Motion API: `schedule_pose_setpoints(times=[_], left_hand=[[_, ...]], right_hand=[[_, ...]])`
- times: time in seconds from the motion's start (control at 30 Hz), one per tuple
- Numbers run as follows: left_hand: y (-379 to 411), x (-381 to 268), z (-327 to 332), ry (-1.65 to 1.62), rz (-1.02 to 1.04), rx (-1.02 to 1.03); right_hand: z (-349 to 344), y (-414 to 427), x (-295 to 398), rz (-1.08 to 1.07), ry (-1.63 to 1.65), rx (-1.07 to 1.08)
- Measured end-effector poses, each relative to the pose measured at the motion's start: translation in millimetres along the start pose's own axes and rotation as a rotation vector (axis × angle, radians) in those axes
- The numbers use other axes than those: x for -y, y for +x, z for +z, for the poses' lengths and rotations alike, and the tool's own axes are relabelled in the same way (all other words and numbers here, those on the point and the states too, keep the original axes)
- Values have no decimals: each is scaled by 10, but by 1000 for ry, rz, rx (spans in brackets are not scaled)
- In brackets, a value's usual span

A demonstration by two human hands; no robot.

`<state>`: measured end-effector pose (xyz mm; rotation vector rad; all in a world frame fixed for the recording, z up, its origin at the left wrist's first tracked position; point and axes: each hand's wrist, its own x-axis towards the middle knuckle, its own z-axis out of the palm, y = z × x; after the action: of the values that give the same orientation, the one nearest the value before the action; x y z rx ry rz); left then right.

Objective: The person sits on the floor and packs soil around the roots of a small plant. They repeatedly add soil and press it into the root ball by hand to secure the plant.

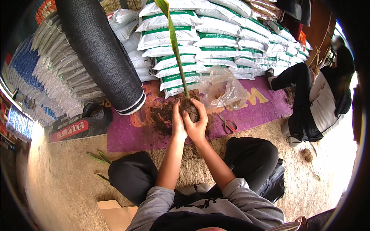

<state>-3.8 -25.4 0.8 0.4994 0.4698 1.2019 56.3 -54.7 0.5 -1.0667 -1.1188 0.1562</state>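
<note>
Between my two palms I hold the round root ball [190, 112] of a snake plant, brown and wrapped in fibrous roots. My left hand [178, 121] cups its left side, and my right hand [197, 118] wraps around its right side. The plant's single long leaf [177, 49] rises upright from the ball, green with yellow edges. Under my hands, loose dark soil [162, 118] is scattered over a purple banner [127, 140]. Right of my hands lie scissors [229, 126] with red handles, below a crumpled clear plastic bag [224, 89].
White-and-green sacks [170, 34] are stacked ahead. A black roll of netting [98, 52] leans at left near bundled plastic bags [55, 72]. At right another person [323, 95] sits holding a plant. A cardboard piece [115, 215], a root ball [307, 155] and leaves [101, 157] lie on the floor.
</note>
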Motion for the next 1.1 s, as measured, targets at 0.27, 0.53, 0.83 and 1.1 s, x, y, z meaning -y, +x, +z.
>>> schedule_pose_setpoints(times=[0.27,0.53,0.83,1.1], left_hand=[[37,62,-108,-59,-76,100],[70,143,-180,-64,-42,130],[-5,61,69,-165,-127,131],[-39,77,166,64,12,68]], right_hand=[[-59,-13,-25,-49,-307,233],[-94,34,-27,-50,-202,269],[-133,-1,-82,357,251,26],[-136,69,-111,434,357,-28]])
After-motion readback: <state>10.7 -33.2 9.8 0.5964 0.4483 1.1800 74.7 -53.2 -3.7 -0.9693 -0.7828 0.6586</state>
